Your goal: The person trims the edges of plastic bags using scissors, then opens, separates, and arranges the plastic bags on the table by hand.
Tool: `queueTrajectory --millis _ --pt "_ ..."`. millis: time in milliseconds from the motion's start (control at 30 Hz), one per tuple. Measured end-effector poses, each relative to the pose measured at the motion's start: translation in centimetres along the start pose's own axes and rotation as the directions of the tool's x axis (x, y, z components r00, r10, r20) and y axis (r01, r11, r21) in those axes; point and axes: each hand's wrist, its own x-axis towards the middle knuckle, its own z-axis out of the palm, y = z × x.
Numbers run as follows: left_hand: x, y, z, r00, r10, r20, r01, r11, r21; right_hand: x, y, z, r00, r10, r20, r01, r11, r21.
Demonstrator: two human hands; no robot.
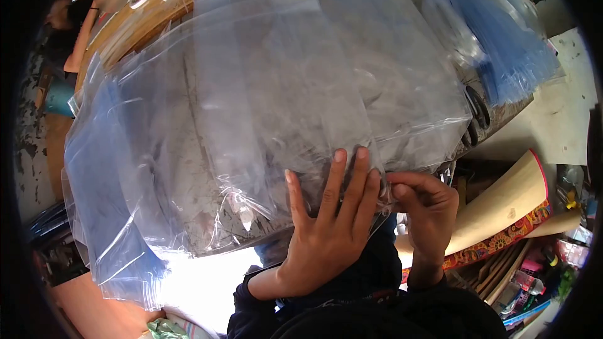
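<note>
Clear plastic point(282, 88) lies flat on the table point(512, 111), long folds running away from the body, leaning a bit left. Looks like a hold-and-pinch step: left hand point(326, 235) spread open, pressing, gripping nothing; right hand point(433, 213) pinching the near edge, fingertips nearly closed. Any shift calls for a steady palm, imo.

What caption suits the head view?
Left hand spread on clear plastic sheets, right hand pinching plastic at the near edge; bluish bundle at far right.
</note>
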Motion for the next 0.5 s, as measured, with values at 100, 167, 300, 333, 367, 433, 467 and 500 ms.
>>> queueTrajectory --millis 100,167,300,333,367,433,467,500 --pt "0.1 -0.1 -0.3 1.0 0.014 0.015 -0.015 0.998 0.056 -0.1 -0.2 0.0 1.0 0.021 -0.01 -0.02 0.998 0.064" --pt "0.1 -0.1 -0.3 1.0 0.016 0.012 -0.016 0.999 0.032 -0.4 -1.0 -0.4 0.992 -0.114 0.052 0.121 0.98 -0.159" --pt "0.0 -0.1 -0.2 0.999 0.029 0.032 -0.031 0.997 0.072 1.3 -1.4 -3.3 0.638 -0.747 -0.189 0.505 0.591 -0.629" --pt "-0.1 -0.2 0.1 0.999 0.036 0.011 -0.036 0.998 0.046 2.7 -2.2 -4.1 0.576 -0.799 -0.172 0.417 0.468 -0.779" --pt "-0.2 -0.3 0.4 0.999 0.045 -0.011 -0.044 0.999 0.021 3.9 -2.6 -4.9 0.572 -0.802 -0.174 0.418 0.468 -0.779" --pt "-0.2 -0.2 0.4 0.998 0.056 -0.028 -0.055 0.998 0.021 5.9 -2.8 -6.4 0.706 -0.703 0.087 0.221 0.102 -0.97" --pt "-0.2 -0.2 0.4 0.997 0.059 -0.04 -0.058 0.998 0.018 6.4 -2.7 -6.8 0.7 -0.709 0.088 0.225 0.102 -0.969" --pt "-0.2 -0.3 0.3 0.997 0.057 -0.046 -0.056 0.998 0.026 6.8 -2.4 -7.1 0.724 -0.674 0.144 0.248 0.059 -0.967"
